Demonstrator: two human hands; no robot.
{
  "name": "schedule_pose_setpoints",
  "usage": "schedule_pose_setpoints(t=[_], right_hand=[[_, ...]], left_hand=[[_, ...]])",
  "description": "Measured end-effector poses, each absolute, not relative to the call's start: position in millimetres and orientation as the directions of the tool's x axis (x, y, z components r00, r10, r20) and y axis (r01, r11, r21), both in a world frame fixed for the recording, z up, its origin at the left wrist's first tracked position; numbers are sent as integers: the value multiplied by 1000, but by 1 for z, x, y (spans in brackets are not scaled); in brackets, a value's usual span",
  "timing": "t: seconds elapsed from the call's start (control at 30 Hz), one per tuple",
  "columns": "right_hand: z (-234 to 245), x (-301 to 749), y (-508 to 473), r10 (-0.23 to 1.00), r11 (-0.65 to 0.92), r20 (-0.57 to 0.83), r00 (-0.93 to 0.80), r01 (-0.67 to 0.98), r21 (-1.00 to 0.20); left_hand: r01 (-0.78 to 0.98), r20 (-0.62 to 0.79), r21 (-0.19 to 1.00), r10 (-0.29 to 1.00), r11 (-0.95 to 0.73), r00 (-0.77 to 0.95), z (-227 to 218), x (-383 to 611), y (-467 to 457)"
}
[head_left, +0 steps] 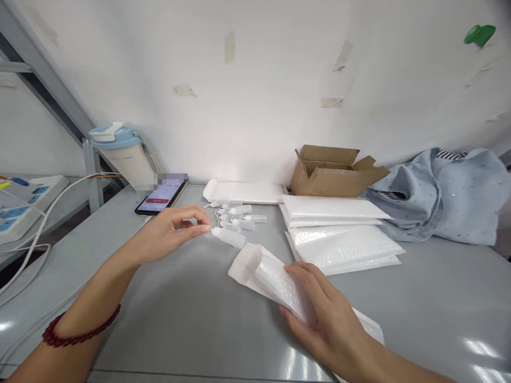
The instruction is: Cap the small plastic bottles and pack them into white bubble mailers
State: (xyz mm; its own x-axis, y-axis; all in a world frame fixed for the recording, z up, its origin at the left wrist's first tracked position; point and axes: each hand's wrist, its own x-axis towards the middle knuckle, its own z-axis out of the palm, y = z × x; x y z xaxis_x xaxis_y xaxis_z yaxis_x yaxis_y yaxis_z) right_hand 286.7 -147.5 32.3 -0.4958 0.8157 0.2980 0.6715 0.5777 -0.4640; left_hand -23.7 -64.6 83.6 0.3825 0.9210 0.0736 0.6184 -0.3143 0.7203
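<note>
Between thumb and fingertips, my left hand [181, 231] pinches the narrow tip of a small clear plastic bottle [229, 238], whose base points toward the mailer's mouth. My right hand [325, 308] is wrapped round a white bubble mailer [275, 276] and squeezes its sides, so that its end gapes open toward the left. The bottle's base is close to that opening; I cannot tell whether they touch. Behind the held bottle lies a group of several similar small bottles [241, 209] with white caps. The lower part of the mailer is hidden behind my right hand.
White bubble mailers [347, 244] are stacked at right, and another flat white mailer [245, 192] lies by the wall. An open cardboard box [329, 181] and light blue cloth [451, 197] stand behind. At left are a phone [162, 196], a blue-lidded cup [123, 157] and a power strip [24, 207].
</note>
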Motion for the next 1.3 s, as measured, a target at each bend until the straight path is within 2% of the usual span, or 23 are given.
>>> schedule_pose_setpoints(t=[0.17,0.23,0.3,0.4,0.57,0.8,1.0,1.07,1.2,1.3], right_hand=[[32,285,-149,814,576,258,-521,663,-477],[30,285,-151,804,588,252,-539,655,-475],[29,285,-151,795,599,253,-551,650,-467],[28,285,-152,793,603,256,-553,651,-461],[32,285,-151,791,602,241,-563,645,-470],[31,283,-151,776,623,263,-573,632,-461],[32,282,-151,788,606,229,-572,655,-450],[31,282,-152,788,606,227,-573,654,-453],[32,282,-153,791,604,238,-564,652,-459],[34,279,-152,791,603,233,-566,655,-456]], left_hand=[[517,-26,777,804,-358,594,65,22,-78],[466,9,776,746,-426,666,51,46,-86],[402,102,751,694,-523,712,41,63,-92],[386,151,739,695,-552,703,36,70,-96],[433,66,741,697,-514,714,46,63,-98],[531,49,682,755,-504,654,46,63,-100],[436,-6,776,686,-456,728,50,62,-100],[422,-32,806,682,-415,731,54,63,-100],[545,-148,805,811,-234,566,60,64,-101],[579,-210,798,825,-165,524,58,66,-102]])
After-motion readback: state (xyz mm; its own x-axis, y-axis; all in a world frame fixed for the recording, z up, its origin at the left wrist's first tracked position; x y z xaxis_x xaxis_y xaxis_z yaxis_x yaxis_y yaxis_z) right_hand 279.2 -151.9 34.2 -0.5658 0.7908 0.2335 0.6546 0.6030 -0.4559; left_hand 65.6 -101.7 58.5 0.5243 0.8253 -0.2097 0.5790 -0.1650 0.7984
